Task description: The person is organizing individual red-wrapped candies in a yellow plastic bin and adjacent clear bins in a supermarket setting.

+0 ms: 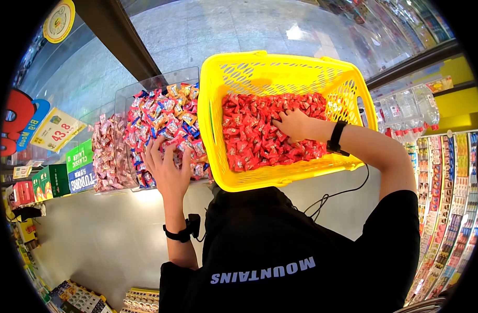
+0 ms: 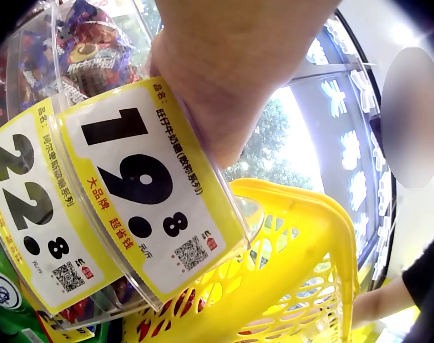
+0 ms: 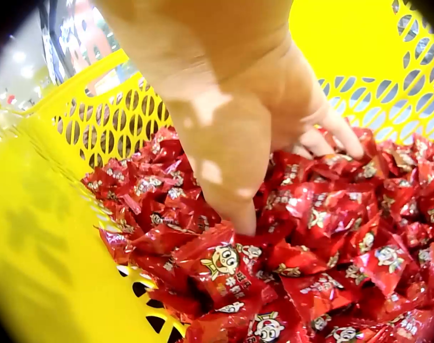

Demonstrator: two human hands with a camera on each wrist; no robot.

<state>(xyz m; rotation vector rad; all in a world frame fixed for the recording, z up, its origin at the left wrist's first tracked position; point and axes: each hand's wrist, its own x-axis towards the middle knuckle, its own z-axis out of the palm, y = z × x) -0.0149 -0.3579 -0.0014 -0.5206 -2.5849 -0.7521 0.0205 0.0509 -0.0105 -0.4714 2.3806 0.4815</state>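
Observation:
A yellow shopping basket [image 1: 244,180] holds a thick layer of red wrapped candies [image 1: 249,135]. Among them is my right hand [image 1: 295,125], its fingers spread on the pile. The right wrist view shows the thumb [image 3: 235,196] dipping between the wrappers, its tip hidden, and the other fingers bent a little against the candies. To the left, my left hand [image 1: 168,167] hovers with parted fingers over a clear bin of mixed red, blue and orange candies [image 1: 163,117]. In the left wrist view its fingers are out of sight behind the price tag [image 2: 149,182].
Pink-wrapped candies [image 1: 111,151] fill the compartment at far left, beside beer cartons [image 1: 81,164]. A second price tag [image 2: 42,207] hangs on the bin front. Bottles [image 1: 408,112] stand right of the basket, above packed shelves [image 1: 447,193]. A cable [image 1: 327,195] trails near the basket.

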